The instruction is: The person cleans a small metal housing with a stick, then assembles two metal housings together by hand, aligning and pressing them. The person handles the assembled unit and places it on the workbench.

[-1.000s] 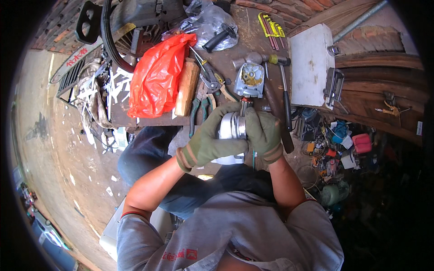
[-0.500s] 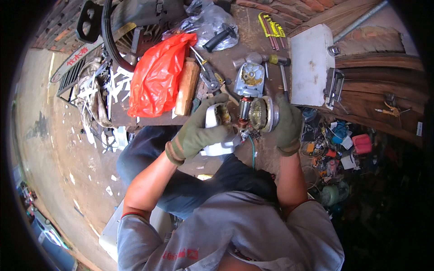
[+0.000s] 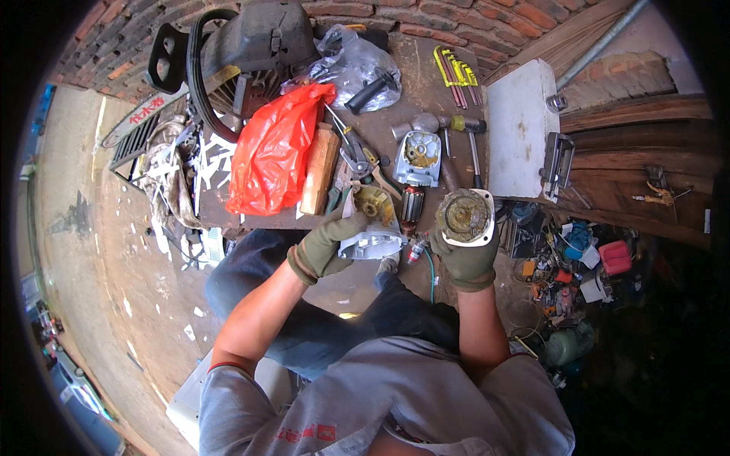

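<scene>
My gloved left hand (image 3: 323, 247) grips a pale grey metal gear housing (image 3: 374, 243), its hollow tilted up and smeared with yellowish grease. In my gloved right hand (image 3: 471, 266) is a round greasy gear cover (image 3: 466, 215) with a light metal flange, its dirty face turned up. Between and just beyond the hands an armature (image 3: 412, 205) with a dark core and copper end lies at the table's near edge. Behind it sits a second grey housing (image 3: 418, 156) with grease inside. My fingers under both held parts are partly hidden.
A red plastic bag (image 3: 270, 156), a wooden block (image 3: 319, 171) and pliers (image 3: 356, 161) lie left of the parts. Beyond are a hammer (image 3: 420, 123), a hex key set (image 3: 456, 72) and a chainsaw (image 3: 262, 38). A white case (image 3: 521, 125) stands right; clutter (image 3: 563, 258) covers the floor below.
The two held parts have moved apart. The gear cover has turned from edge-on to face up and come nearer me; the housing in my left hand has tipped, showing its greasy inside.
</scene>
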Tool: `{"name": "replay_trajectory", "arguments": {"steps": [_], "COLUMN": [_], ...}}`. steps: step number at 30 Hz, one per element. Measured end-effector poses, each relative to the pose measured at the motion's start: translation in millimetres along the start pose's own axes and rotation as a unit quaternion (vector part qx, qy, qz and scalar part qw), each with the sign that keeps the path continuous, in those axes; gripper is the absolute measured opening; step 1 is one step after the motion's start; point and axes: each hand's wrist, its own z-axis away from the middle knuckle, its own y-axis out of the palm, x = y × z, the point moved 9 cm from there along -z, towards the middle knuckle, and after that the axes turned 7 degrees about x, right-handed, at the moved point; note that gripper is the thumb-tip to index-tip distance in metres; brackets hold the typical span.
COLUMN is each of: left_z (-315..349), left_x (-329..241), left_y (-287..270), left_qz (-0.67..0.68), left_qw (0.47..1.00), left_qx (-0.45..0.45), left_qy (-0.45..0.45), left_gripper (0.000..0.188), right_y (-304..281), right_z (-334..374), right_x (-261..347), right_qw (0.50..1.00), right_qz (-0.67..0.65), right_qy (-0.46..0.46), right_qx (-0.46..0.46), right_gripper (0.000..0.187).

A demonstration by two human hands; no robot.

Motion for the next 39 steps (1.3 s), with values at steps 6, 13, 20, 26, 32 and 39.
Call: {"name": "replay_trajectory", "arguments": {"steps": [6,13,20,26,32,39], "left_z": [-13,-102,-267,-299,-241,-136], "left_x": [-13,-128,-124,-127,-144,-81], "left_y": [-22,1,-56,-131,-73,-69], "left_qz": [0.066,-0.099,-0.129,-0.621,-0.639,-0.263], "left_qw": [0.995,0.987,0.973,0.731,0.667,0.916], "left_qx": [-0.062,-0.067,-0.189,-0.277,-0.383,-0.295], "left_qy": [0.045,0.104,0.04,0.061,-0.003,0.068], "left_gripper": [0.063,0.041,0.039,0.053,0.059,0.05], "right_y": [-16,-33,-33,-35,-50,-48], "right_z": [15,39,59,69,53,-19], "right_x": [-17,-19,19,-11,6,-4], "right_qw": [0.994,0.985,0.908,0.847,0.918,0.984], "right_qz": [-0.082,-0.138,-0.417,-0.527,-0.386,-0.144], "right_qy": [0.059,0.049,0.025,0.066,0.052,-0.053], "right_qx": [-0.033,-0.087,-0.044,0.004,-0.069,-0.088], "right_gripper": [0.055,0.037,0.033,0.049,0.039,0.047]}}
